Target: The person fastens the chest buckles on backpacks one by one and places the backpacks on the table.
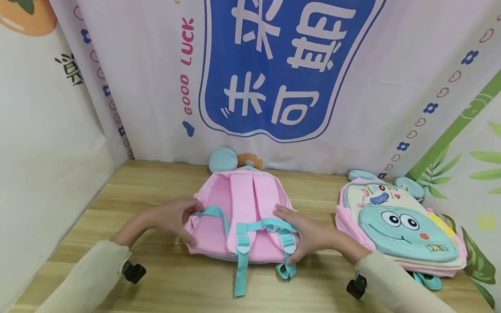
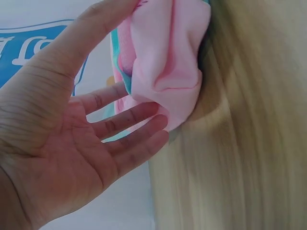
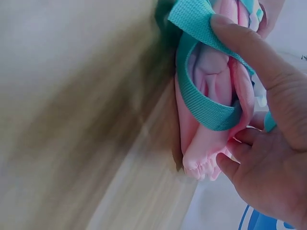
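Observation:
A pink backpack (image 1: 219, 198) with turquoise webbing straps lies on the table, its shoulder straps and back panel facing up. My left hand (image 1: 174, 219) is at its left side. In the left wrist view, nearly straight fingers (image 2: 139, 139) touch the pink side fabric and the thumb reaches along the top. At the right side, my right hand (image 1: 308, 233) spreads over the edge. The right wrist view has its thumb on a looped turquoise strap (image 3: 206, 108), while the other fingers rest by the pink side pocket, partly hidden.
A second backpack (image 1: 410, 235), with a turquoise smiling-face pocket, lies front up at the right. A round pale-blue ear (image 1: 223, 160) sticks out at the pink bag's far end, near the printed cloth (image 1: 158, 96) behind the wooden table (image 1: 150, 285).

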Demonstrator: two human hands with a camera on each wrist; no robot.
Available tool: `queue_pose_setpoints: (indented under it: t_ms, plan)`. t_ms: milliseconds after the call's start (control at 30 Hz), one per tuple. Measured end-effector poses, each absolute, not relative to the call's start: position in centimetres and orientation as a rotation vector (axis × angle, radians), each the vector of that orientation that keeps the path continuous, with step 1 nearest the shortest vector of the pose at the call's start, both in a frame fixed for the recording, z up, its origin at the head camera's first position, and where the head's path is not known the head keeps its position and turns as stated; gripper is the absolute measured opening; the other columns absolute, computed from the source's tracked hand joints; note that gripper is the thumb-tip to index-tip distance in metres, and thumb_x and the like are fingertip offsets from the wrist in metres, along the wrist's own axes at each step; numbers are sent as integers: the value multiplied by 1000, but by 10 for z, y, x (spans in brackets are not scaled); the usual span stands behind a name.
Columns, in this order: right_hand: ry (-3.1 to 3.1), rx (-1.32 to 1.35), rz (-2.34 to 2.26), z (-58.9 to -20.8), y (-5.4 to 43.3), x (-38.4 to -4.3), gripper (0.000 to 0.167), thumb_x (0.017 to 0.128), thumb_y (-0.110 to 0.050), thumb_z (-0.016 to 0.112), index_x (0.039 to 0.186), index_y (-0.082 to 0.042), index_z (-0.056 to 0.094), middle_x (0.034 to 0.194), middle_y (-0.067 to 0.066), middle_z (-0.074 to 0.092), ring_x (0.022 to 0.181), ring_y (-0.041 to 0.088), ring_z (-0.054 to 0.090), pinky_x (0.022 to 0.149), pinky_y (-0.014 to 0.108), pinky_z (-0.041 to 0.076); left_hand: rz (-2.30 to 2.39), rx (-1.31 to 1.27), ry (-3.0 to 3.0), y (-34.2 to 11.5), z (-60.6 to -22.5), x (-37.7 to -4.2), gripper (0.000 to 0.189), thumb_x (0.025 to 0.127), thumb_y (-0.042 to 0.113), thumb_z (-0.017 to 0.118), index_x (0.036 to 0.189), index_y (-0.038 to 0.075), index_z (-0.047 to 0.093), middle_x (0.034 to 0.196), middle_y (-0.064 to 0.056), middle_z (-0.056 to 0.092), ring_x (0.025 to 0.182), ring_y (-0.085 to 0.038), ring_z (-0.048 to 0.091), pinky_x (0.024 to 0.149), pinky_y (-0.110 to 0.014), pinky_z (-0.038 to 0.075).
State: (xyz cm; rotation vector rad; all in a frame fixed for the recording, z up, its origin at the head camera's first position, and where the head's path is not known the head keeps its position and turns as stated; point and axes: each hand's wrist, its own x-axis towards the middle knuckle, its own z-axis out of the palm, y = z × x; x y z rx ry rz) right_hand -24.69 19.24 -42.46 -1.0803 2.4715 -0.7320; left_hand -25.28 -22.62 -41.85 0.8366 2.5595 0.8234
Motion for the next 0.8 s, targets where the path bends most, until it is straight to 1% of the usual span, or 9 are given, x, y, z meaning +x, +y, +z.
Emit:
queue_pose_setpoints:
  t_ms: [167,300,400,567,700,800]
  plan:
    - [2468,-1025,-716,-422,191,-259,121,67,-35,96,161,-8,25,171,13,14,156,39,20,121,60,28,814,812,2566,-222,-416,-261,82,67,38,94,128,-1,56,119,-10,60,104,-22,55,92,-44,51]
    - [2475,-1001,-681,-421,189,-267,121,67,-37,96,162,-12,25,172,10,14,156,38,20,121,61,27,830,754,2541,-222,-415,-267,83,69,34,94,131,-3,54,124,-14,59,106,-25,56,93,-44,51]
    - [2469,-999,-675,-421,188,-271,122,66,-36,96,162,-11,25,172,10,14,156,38,20,122,60,26,841,721,2528,-223,-415,-271,84,69,32,94,133,-3,53,126,-15,59,107,-26,56,94,-44,51]
    - [2447,-1004,-691,-421,185,-274,122,65,-36,96,161,-9,26,172,12,15,156,38,20,122,60,26,860,714,2512,-225,-416,-275,84,69,29,94,133,-4,52,128,-18,57,108,-28,56,96,-47,52]
    - [2445,-1000,-687,-421,184,-275,121,66,-36,96,161,-10,27,171,11,16,155,38,22,121,61,26,862,690,2512,-225,-418,-276,85,69,29,94,134,-4,51,130,-18,56,110,-28,56,97,-47,51]
    - [2443,-997,-684,-421,185,-275,120,66,-36,96,161,-11,27,171,11,16,155,37,23,121,61,26,863,677,2514,-226,-419,-276,85,69,30,94,135,-3,51,129,-17,56,110,-28,55,96,-45,50]
